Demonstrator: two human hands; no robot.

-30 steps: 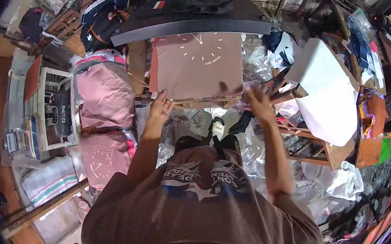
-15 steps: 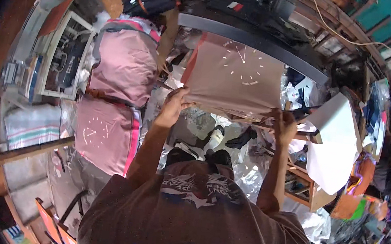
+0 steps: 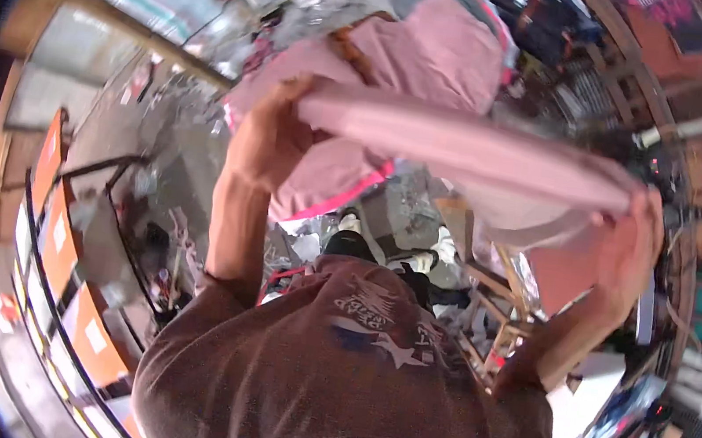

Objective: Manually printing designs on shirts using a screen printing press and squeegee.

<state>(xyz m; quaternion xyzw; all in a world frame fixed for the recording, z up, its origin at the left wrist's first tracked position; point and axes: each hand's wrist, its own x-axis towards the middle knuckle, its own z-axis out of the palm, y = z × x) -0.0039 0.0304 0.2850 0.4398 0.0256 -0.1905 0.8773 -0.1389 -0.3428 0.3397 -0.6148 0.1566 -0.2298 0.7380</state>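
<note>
With both hands raised and well apart, holding a pink cloth [image 3: 467, 146] drawn out lengthwise between; with left hand [image 3: 269, 133] curled tightly around the left end; with right hand [image 3: 631, 247] closed on the other end, thumb in front and fingers behind; blurred along the middle and sloping down toward the right; held up off the floor [image 3: 193, 141], ahead of the shirt [image 3: 347, 387], partly over a pile of pink cloths [image 3: 452, 55] with a bright pink edge; just beside the right hand, a reddish flap [image 3: 562, 269], too blurred to tell whether part of the cloth; below that, a wooden frame [image 3: 493, 286] and a white sheet [image 3: 590, 388] near the right forearm; well off to the left, orange panels [image 3: 62, 225] in a row; at upper left, a beam [image 3: 144, 37] slanting toward the left hand; between the forearms, pale shoes [image 3: 445, 245] among scattered wrappings; beyond the pile, a dark bundle [image 3: 537, 18].
</note>
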